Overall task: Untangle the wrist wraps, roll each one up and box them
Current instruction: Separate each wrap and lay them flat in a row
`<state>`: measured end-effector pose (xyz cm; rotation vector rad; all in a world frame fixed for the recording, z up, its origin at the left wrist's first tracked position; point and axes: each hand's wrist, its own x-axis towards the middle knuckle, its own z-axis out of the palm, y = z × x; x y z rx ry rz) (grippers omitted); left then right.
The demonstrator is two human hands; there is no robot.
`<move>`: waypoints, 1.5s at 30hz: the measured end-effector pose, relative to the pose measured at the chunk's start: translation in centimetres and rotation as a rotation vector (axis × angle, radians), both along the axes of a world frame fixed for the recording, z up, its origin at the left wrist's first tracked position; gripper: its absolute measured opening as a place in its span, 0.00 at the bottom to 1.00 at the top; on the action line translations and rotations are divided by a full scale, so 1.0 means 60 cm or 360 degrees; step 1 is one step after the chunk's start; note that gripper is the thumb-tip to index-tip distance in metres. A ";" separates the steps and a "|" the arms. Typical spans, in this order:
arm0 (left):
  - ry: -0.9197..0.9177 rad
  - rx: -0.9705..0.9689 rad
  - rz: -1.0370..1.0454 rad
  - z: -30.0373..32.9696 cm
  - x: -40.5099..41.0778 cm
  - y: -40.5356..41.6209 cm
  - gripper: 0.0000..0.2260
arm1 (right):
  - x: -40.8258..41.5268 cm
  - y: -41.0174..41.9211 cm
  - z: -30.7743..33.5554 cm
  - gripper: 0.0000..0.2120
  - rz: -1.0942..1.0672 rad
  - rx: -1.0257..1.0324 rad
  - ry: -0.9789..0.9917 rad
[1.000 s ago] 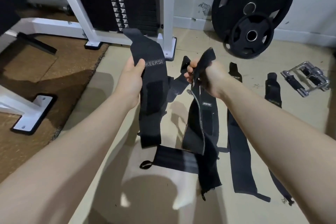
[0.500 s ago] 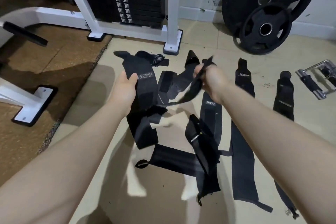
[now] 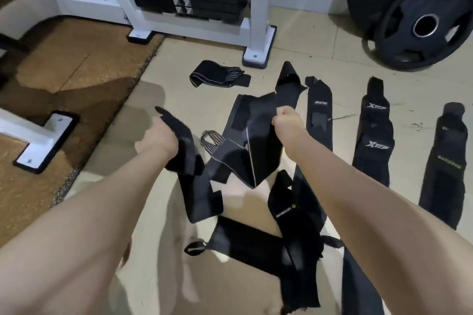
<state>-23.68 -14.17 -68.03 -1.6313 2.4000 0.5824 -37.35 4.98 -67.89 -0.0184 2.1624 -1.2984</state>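
My left hand (image 3: 160,139) grips one black wrist wrap (image 3: 194,174) near its top; the wrap hangs down in folds toward the floor. My right hand (image 3: 288,121) pinches the edge of a second black wrap (image 3: 245,151) with a grey seam and a striped elastic loop. Below them a tangle of black wraps (image 3: 289,235) lies on the tiled floor. A folded wrap (image 3: 217,78) lies apart near the white machine foot. Three wraps lie flat in a row at the right: one (image 3: 320,115), an XTEP one (image 3: 373,133) and another (image 3: 448,169).
A white weight machine (image 3: 257,15) with a black stack stands at the back. Black weight plates (image 3: 419,20) lean on the wall at the back right. A brown mat (image 3: 66,79) with a white frame foot (image 3: 43,140) covers the floor at the left.
Both hands have come down lower toward the floor. The wrap in my left hand now droops over the hand, and my right hand holds a wider wrap that spreads between the two hands.
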 end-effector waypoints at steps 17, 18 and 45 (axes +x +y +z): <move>-0.0149 -0.0096 -0.1487 -0.259 -0.400 -0.177 0.20 | -0.245 -0.157 -0.215 0.10 -0.0587 -0.0110 0.0100; -0.0159 -0.0069 -0.1479 -0.268 -0.403 -0.178 0.20 | -0.250 -0.163 -0.221 0.10 -0.0609 -0.0110 0.0091; 0.1856 0.0708 -0.0221 0.059 -0.288 -0.003 0.14 | -0.141 -0.021 -0.015 0.06 -0.0373 -0.0550 -0.0282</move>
